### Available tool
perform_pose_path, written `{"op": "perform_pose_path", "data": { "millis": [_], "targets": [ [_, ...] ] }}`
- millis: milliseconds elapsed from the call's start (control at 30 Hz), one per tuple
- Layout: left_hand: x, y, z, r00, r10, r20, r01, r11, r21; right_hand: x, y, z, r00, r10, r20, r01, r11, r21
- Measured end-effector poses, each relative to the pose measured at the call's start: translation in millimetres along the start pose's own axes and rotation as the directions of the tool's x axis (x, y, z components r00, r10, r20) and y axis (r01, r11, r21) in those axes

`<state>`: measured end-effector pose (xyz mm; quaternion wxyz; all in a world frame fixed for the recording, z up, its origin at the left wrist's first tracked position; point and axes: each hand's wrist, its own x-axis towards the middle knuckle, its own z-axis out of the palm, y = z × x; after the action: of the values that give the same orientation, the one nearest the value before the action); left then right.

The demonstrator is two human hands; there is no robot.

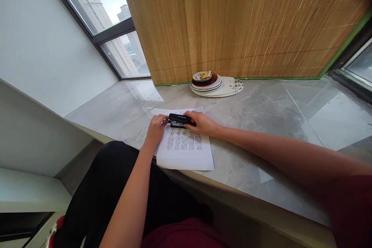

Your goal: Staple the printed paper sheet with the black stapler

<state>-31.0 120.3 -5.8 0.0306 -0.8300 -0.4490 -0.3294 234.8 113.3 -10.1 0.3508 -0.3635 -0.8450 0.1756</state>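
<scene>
Watching remotely, I judge this step as readying the glossy, oblong black stapler (178, 118), gripped by the right hand (202, 123) over thin printed sheets (186, 158), while the left hand (157, 127) bunches its fingers at the other end, pinching what I cannot quite tell, so the next move calls for steadiness.

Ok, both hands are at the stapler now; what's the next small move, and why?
I'd probably ease the left hand back from the stapler before any pressing. Its fingertips are right at the stapler's left end, touching or nearly so, while the right hand grips the other end over the printed pages.
</scene>
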Motion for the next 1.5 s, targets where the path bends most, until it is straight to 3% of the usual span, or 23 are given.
{"op": "perform_pose_path", "data": {
  "millis": [467, 800, 933, 1133, 1500],
  "targets": [
    [0.2, 5.2, -5.0, 0.996, -0.044, 0.076, 0.048, 0.997, -0.054, 0.2, -2.9, -2.1, 1.0, -0.002, 0.002, 0.002, 1.0, 0.023],
    [1.5, 1.8, -5.5, 0.997, -0.036, 0.068, 0.044, 0.992, -0.118, 0.1, -3.4, -3.0, 1.0, 0.008, 0.007, -0.009, 1.0, 0.029],
    [1.1, -2.4, -6.0, 0.995, -0.064, 0.08, 0.076, 0.984, -0.161, -0.8, -3.4, -3.7, 1.0, 0.004, 0.008, -0.004, 1.0, 0.025],
    [-1.6, -8.8, -3.3, 0.989, -0.15, 0.009, 0.147, 0.957, -0.248, -1.3, -0.7, -1.4, 1.0, 0.0, -0.004, 0.001, 1.0, 0.019],
    [-0.9, -5.9, -7.0, 0.975, -0.218, 0.04, 0.22, 0.926, -0.308, -1.6, 0.5, -0.8, 1.0, 0.002, 0.0, -0.002, 1.0, 0.004]
  ]
}}
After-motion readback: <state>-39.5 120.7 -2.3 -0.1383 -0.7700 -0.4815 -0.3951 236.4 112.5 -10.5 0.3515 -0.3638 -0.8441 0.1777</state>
